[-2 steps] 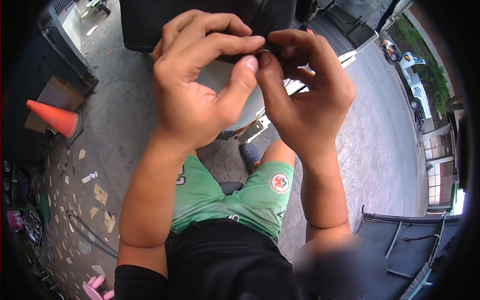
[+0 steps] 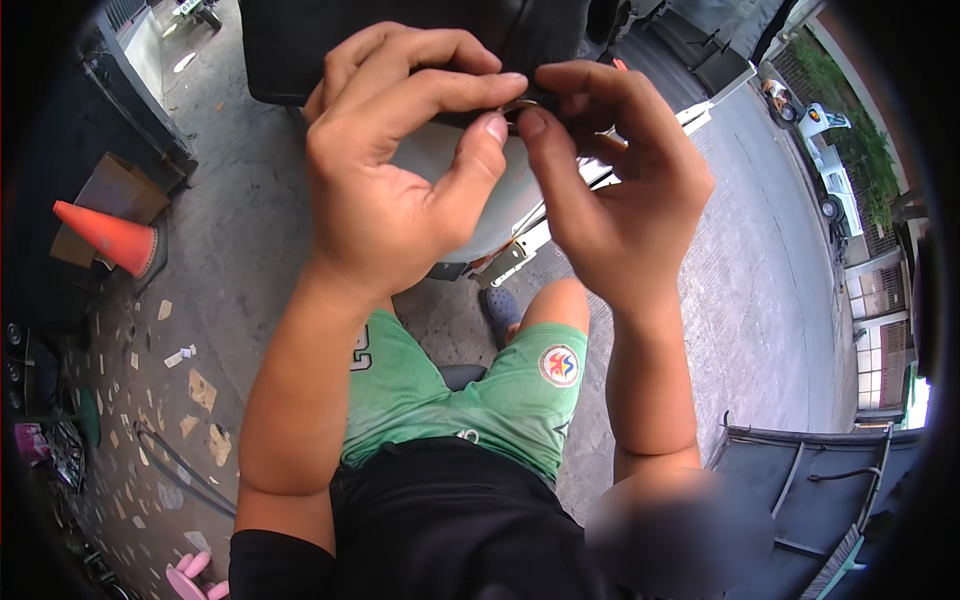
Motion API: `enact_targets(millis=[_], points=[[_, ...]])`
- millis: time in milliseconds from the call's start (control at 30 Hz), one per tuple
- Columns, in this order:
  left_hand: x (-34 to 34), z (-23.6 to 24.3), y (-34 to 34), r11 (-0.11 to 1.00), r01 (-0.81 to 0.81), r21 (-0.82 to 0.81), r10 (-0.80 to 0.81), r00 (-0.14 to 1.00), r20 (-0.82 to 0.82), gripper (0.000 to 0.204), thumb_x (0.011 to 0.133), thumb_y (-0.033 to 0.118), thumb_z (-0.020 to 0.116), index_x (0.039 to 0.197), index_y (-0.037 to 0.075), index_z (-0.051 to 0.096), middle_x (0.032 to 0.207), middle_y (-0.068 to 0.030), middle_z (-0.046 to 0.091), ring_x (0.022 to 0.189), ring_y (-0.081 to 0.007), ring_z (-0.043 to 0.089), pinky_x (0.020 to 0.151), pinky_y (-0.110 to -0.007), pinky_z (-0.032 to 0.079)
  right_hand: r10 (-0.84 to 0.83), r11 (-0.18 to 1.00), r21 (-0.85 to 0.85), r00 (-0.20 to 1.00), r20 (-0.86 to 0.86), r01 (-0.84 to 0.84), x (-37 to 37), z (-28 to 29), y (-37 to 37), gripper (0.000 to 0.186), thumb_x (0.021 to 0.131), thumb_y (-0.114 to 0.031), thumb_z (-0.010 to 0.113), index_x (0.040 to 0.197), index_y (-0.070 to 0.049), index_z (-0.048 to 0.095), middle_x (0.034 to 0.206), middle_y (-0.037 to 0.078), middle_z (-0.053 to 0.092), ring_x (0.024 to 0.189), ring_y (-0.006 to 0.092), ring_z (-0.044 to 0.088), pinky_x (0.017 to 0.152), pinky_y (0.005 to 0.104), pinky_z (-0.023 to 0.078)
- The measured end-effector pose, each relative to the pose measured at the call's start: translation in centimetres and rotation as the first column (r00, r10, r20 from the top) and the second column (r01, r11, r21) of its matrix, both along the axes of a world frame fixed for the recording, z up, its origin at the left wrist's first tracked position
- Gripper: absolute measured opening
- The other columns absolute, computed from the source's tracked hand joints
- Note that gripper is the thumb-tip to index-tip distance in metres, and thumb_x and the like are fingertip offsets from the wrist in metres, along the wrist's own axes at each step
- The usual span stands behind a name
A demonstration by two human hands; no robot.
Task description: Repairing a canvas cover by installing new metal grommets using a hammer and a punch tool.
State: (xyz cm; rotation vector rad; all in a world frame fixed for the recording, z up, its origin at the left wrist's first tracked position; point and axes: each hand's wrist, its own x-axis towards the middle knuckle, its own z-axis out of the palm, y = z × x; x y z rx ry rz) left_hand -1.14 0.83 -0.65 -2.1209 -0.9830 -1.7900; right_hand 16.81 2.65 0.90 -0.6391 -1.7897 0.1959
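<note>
My left hand [image 2: 395, 160] and my right hand [image 2: 625, 170] are raised close together at the top middle of the head view. Between their thumbs and index fingertips is a small, thin, shiny curved piece [image 2: 520, 103], ring-like in shape. Both hands pinch at it, and the fingertips cover much of it, so its exact kind cannot be told. The other fingers of my left hand are loosely bent, while those of my right hand curl behind its thumb. Behind the hands stands a large black panel [image 2: 285, 55], with a pale grey rounded surface [image 2: 430, 150] below it.
An orange cone [image 2: 105, 233] stands on the left beside a cardboard box [image 2: 120, 190]. Paper scraps [image 2: 201, 388] litter the concrete floor. A white metal bar [image 2: 515, 262] lies beyond my knees. At lower right are a dark framed panel [image 2: 800, 480] and a broom [image 2: 838, 565].
My right thumb and hand have shifted slightly right, away from my left thumb. More of the small curved piece shows between the fingertips.
</note>
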Motion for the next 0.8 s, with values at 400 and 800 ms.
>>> enact_targets(millis=[400,800], points=[[-0.2,0.1,0.4,0.996,-0.039,0.075,0.043,0.997,-0.058,0.027,0.075,0.003,0.078,0.102,0.004,0.081,0.109,-0.0080,0.074,0.110,-0.0270,0.063,0.099,-0.038,0.048,0.058,0.996,-0.069,0.998,0.017,-0.057,0.7,0.8,-0.6,0.035,0.086,0.009,0.077,0.121,0.005,0.072,0.099,0.005,0.067,0.090,0.0094,0.067,0.077,0.0237,0.059],[1.2,-1.2,0.2,0.914,-0.313,0.259,0.366,0.911,-0.190,0.022,0.079,0.012,0.075,0.100,0.004,0.071,0.113,-0.0115,0.068,0.106,-0.0333,0.065,0.095,-0.042,0.046,-0.007,0.986,0.165,0.997,0.071,-0.005,0.0,-1.0,0.0,0.027,0.078,0.013,0.070,0.101,0.000,0.068,0.092,0.009,0.065,0.073,0.0194,0.065,0.060,0.0293,0.051]])
